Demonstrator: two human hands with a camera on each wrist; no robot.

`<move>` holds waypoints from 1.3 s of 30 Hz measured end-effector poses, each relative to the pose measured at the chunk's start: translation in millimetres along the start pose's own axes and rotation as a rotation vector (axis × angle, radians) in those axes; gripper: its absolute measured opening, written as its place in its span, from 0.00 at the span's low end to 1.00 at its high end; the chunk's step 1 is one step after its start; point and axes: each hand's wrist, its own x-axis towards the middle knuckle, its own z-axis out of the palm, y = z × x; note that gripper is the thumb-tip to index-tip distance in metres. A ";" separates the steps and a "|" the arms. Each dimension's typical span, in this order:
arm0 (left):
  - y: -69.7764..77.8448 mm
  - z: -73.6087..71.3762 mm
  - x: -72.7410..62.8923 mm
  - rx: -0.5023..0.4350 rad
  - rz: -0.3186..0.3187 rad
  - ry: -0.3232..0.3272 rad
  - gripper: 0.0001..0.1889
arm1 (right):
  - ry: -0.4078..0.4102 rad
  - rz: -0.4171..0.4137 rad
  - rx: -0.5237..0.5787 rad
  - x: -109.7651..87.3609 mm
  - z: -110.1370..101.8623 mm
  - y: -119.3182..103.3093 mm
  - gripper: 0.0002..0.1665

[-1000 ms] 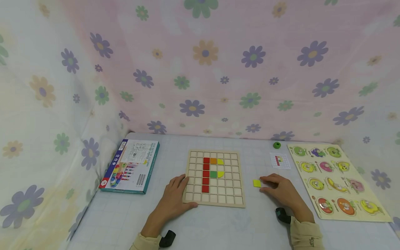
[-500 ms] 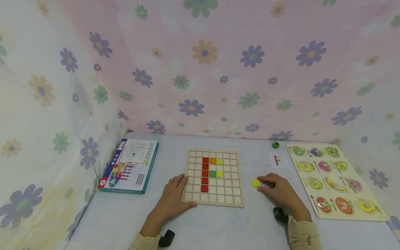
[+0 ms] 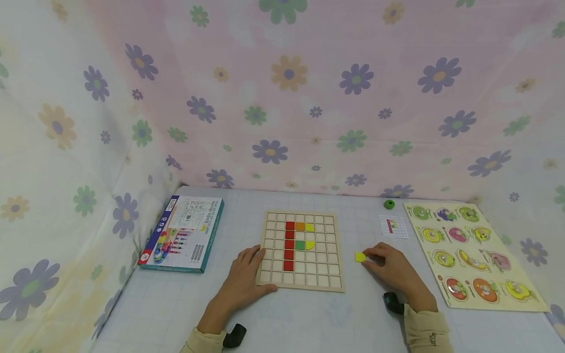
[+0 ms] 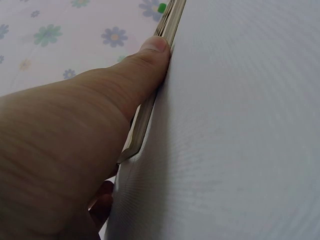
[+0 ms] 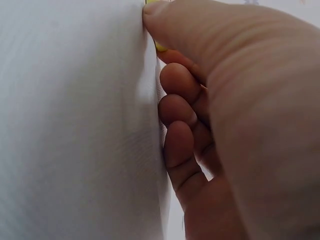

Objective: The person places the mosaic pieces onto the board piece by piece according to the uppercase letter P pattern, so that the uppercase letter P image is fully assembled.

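Note:
In the head view a wooden grid board (image 3: 315,280) lies flat mid-table. It bears a column of red square tiles (image 3: 289,244), an orange tile (image 3: 300,226), a green tile (image 3: 300,245) and two yellow pieces with rounded edges. My left hand (image 3: 242,277) rests at its near left corner, fingers along the left side and thumb against the front edge; the left wrist view shows the thumb (image 4: 145,62) along the board's rim (image 4: 143,125). Right of the board, my right hand (image 3: 395,269) pinches a small yellow tile (image 3: 359,257) between thumb and forefinger, close over the table, the other fingers curled.
A small pattern card (image 3: 394,227) lies beyond the right hand, with a green bead-like piece (image 3: 389,204) behind it. A fruit puzzle board (image 3: 472,260) occupies the right side. A toy box (image 3: 183,234) lies on the left. Flowered cloth walls (image 3: 282,122) enclose the table.
The yellow tile has turned in the right fingers, its outline now pointed where it looked square before. Thumb and forefinger have closed nearer together. The left hand stays at the board's corner.

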 end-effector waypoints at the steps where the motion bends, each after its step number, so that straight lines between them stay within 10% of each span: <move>1: 0.0 -0.1 -0.1 0.003 0.003 0.003 0.54 | 0.000 0.002 -0.002 0.0 -0.2 -0.9 0.13; 19: 0.0 -1.5 -1.0 0.003 -0.003 -0.011 0.54 | 0.028 -0.025 0.058 3.9 -4.4 -7.7 0.13; 39: 1.5 -1.4 -0.4 0.005 -0.006 -0.013 0.54 | -0.019 -0.208 0.051 58.4 5.1 -67.4 0.14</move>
